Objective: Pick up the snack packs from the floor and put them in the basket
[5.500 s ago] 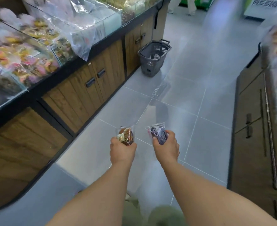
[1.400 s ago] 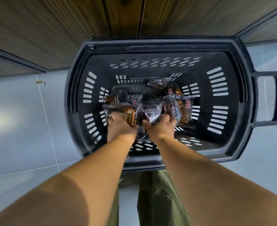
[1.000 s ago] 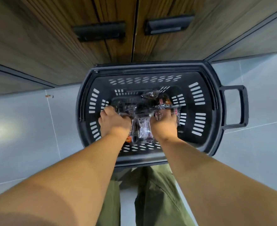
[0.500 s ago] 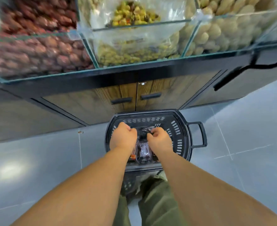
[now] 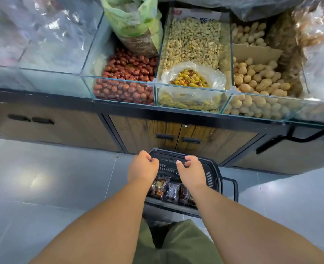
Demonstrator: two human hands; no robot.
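Hands [image 5: 143,166] [image 5: 191,171] risen; basket [image 5: 215,169] on tiled floor [image 5: 42,187].

Left hand [image 5: 143,166] and right hand [image 5: 192,172] released snack packs [image 5: 168,190] into the basket [image 5: 176,207].

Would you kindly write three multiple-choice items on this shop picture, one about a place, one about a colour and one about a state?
1. Where does the basket stand?
A. On the floor, before the wooden cabinet doors
B. On top of the glass counter
C. On a chair

2. What colour is the dried fruit in the bin left of the peanuts?
A. White
B. Dark red
C. Blue

3. What do the left hand and right hand hold?
A. One pack each
B. The basket's handle
C. Nothing

Answers: 1 A, the basket sits low on the tiles against the doors. 2 B, the heap is plainly dark red. 3 C, both hands are empty above the snack packs, which lie in the basket.
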